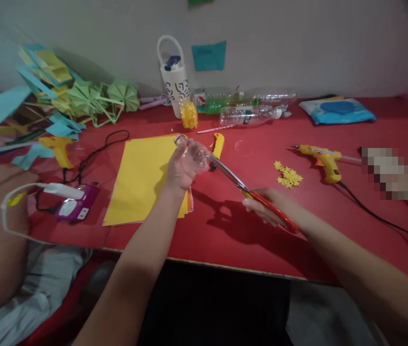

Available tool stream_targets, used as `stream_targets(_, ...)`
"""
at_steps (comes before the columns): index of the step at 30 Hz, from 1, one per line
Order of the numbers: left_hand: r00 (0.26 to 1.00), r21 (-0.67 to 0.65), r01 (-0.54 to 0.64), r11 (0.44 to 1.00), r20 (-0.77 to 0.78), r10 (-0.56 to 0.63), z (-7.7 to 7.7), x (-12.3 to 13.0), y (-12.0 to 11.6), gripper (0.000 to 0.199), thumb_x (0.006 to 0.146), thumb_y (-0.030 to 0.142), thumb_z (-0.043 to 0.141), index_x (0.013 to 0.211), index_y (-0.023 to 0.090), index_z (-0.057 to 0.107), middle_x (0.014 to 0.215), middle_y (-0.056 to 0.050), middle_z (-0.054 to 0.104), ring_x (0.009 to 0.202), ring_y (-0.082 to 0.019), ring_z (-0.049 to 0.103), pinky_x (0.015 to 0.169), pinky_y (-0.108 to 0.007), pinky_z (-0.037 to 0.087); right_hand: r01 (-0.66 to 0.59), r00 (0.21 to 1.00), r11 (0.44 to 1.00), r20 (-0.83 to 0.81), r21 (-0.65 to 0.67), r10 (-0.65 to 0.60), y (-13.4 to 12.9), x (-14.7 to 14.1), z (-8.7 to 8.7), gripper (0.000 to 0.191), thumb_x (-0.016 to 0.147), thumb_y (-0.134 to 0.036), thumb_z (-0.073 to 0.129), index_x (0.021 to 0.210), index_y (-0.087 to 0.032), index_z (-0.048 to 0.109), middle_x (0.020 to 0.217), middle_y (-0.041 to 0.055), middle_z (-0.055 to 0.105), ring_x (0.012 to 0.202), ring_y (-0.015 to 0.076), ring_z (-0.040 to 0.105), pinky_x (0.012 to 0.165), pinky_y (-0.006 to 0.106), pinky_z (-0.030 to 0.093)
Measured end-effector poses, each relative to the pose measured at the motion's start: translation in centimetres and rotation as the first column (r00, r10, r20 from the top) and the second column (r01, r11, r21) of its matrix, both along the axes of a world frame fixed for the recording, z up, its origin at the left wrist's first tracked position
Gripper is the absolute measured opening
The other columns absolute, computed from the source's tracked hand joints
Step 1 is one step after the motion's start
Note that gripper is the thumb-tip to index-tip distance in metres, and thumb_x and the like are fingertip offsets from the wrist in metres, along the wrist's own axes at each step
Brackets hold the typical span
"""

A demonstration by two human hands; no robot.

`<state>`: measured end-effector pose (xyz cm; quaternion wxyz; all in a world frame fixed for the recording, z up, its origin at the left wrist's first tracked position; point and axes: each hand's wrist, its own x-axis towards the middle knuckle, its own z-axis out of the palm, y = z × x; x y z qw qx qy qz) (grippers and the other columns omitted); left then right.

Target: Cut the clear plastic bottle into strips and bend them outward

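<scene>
My left hand (182, 168) grips the cut-off top of a clear plastic bottle (197, 154), its neck pointing up and to the left. In my right hand (267, 206) is a pair of scissors (238, 182) with red and yellow handles. The blades reach up to the bottle piece's cut edge; whether they bite into it I cannot tell. Beneath my left hand lies a stack of yellow paper sheets (135, 178). A yellow cutter knife (218, 145) rests just behind the bottle piece, and a thin clear plastic ring (243, 148) is to its right.
Yellow paper stars (288, 175) and a yellow glue gun (321, 158) with a cord lie at right. Clear bottles (247, 115), a white tumbler (175, 84) and a wipes pack (337, 110) line the back. At left are another glue gun (58, 146), a purple power adapter (78, 204) and a co-worker's arm (0, 240).
</scene>
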<state>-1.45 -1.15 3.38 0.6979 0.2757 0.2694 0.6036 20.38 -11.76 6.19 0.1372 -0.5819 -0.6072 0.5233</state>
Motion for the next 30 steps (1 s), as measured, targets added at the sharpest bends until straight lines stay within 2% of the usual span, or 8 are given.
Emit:
stream_targets(3,1.000,-0.022,0.007,1.000,0.001,-0.007,0.3,0.3,-0.2,0.021,0.061,0.026,0.073,0.080,0.023,0.064,0.072,0.001,0.069,0.074,-0.015,0.065,0.076,-0.029,0.051,0.018,0.999,1.000,-0.031,-0.008,-0.018,0.0,0.0,-0.2,0.053,0.069,-0.073,0.061,0.065,-0.021,0.051,0.042,-0.0075,0.041,0.036,0.0086,0.042,0.041,0.024,0.036)
stream_targets(7,1.000,-0.050,0.002,0.999,0.013,-0.001,0.2,0.1,-0.1,0.037,0.055,0.015,0.070,0.091,0.023,0.068,0.076,0.002,0.071,0.077,-0.015,0.066,0.080,-0.028,0.051,0.052,0.995,0.998,-0.087,-0.021,-0.054,0.1,0.0,-0.6,0.051,0.071,-0.072,0.060,0.065,-0.021,0.054,0.038,-0.0074,0.040,0.034,0.0090,0.040,0.044,0.027,0.040)
stream_targets(19,0.998,0.042,0.022,0.999,-0.063,-0.019,0.8,0.2,-0.5,0.057,0.054,0.011,0.071,0.107,0.026,0.061,0.077,0.003,0.067,0.073,-0.014,0.064,0.075,-0.028,0.049,0.068,0.979,0.998,-0.195,-0.002,-0.067,0.0,-0.1,-1.2,0.056,0.072,-0.077,0.052,0.065,-0.021,0.053,0.037,-0.0090,0.038,0.030,0.0074,0.038,0.043,0.027,0.044)
stream_targets(25,0.990,0.027,0.002,1.000,-0.139,0.002,0.7,0.3,-0.4,0.054,0.055,0.009,0.072,0.104,0.025,0.059,0.075,0.004,0.063,0.068,-0.012,0.063,0.071,-0.027,0.047,0.065,0.975,0.998,-0.212,0.000,-0.063,0.0,-0.3,-1.1,0.058,0.070,-0.079,0.052,0.065,-0.022,0.053,0.035,-0.0098,0.037,0.029,0.0073,0.038,0.044,0.027,0.045)
stream_targets(30,0.994,0.007,-0.015,1.000,-0.108,0.016,0.6,0.5,-0.3,0.040,0.052,0.011,0.075,0.087,0.022,0.060,0.072,0.004,0.062,0.065,-0.011,0.059,0.068,-0.027,0.046,0.041,0.985,0.999,-0.165,-0.017,-0.044,-0.1,-0.5,-1.3,0.059,0.068,-0.080,0.054,0.064,-0.021,0.052,0.036,-0.0097,0.038,0.031,0.0073,0.038,0.043,0.026,0.042)
